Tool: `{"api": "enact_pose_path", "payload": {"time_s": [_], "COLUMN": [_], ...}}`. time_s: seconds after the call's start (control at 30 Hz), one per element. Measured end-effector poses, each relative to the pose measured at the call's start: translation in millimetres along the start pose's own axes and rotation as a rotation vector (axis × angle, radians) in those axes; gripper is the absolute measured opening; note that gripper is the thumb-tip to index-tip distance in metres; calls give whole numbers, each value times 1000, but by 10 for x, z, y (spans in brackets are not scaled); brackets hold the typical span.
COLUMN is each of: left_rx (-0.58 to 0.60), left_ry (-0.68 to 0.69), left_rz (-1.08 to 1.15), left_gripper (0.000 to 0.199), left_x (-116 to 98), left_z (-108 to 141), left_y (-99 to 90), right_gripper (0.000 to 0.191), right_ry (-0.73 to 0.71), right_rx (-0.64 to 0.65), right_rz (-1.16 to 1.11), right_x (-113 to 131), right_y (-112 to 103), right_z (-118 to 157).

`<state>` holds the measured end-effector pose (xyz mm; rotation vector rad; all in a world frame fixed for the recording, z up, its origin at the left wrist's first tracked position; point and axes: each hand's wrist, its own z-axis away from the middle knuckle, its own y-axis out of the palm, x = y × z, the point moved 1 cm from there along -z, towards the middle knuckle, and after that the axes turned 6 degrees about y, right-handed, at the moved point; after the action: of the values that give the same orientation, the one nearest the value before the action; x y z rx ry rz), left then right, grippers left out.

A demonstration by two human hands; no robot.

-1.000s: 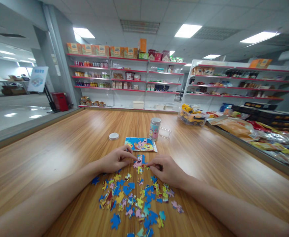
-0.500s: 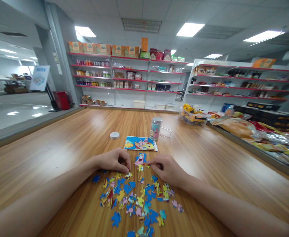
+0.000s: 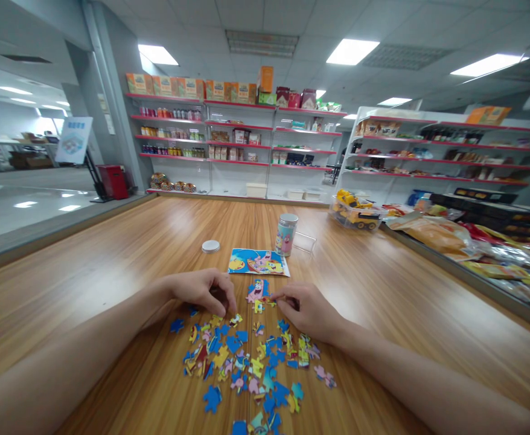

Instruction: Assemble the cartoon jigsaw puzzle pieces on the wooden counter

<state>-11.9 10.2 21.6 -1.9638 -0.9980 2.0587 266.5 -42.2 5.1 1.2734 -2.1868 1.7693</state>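
Loose jigsaw pieces (image 3: 233, 343), mostly blue, yellow and pink, are scattered on the wooden table before me. Just beyond them lies a small joined section of puzzle (image 3: 258, 291) with a pink figure on blue. My left hand (image 3: 206, 291) hovers at the left of the pile, fingers bent and apart, close to a yellow and white puzzle piece (image 3: 236, 320) but off it. On the other side, my right hand (image 3: 309, 309) rests with its index finger stretched to small pieces (image 3: 270, 301) at the section's lower right edge; thumb and index are apart.
Behind the section lies a picture sheet (image 3: 256, 263), with a printed can (image 3: 286, 235) at its right corner. A white lid (image 3: 210, 246) sits to the left. Farther right stand a clear box of toy trucks (image 3: 355, 212) and bagged goods (image 3: 432, 235). Shelves (image 3: 238, 145) line the back.
My left hand has drawn slightly back and left, leaving the yellow and white piece on the table. My right hand stays almost still.
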Motion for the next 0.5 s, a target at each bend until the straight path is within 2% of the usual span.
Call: {"api": "enact_pose_path", "payload": {"time_s": [0.13, 0.23, 0.4, 0.5], "left_rx": [19, 27, 12, 10], "left_ry": [10, 33, 45, 40], "left_rz": [-49, -73, -92, -101], "left_gripper": [26, 25, 26, 26], "left_x": [-38, -61, -86, -86], "left_z": [-38, -57, -73, -74], "left_y": [28, 44, 64, 69], "right_gripper": [24, 22, 23, 23], "right_ry": [-29, -137, -391, -441], "right_rx": [-36, -23, 136, 189], "right_rz": [-41, -90, -95, -96], "right_x": [29, 89, 189, 199], "right_y": [-21, -65, -136, -146], "right_z": [25, 52, 90, 103]}}
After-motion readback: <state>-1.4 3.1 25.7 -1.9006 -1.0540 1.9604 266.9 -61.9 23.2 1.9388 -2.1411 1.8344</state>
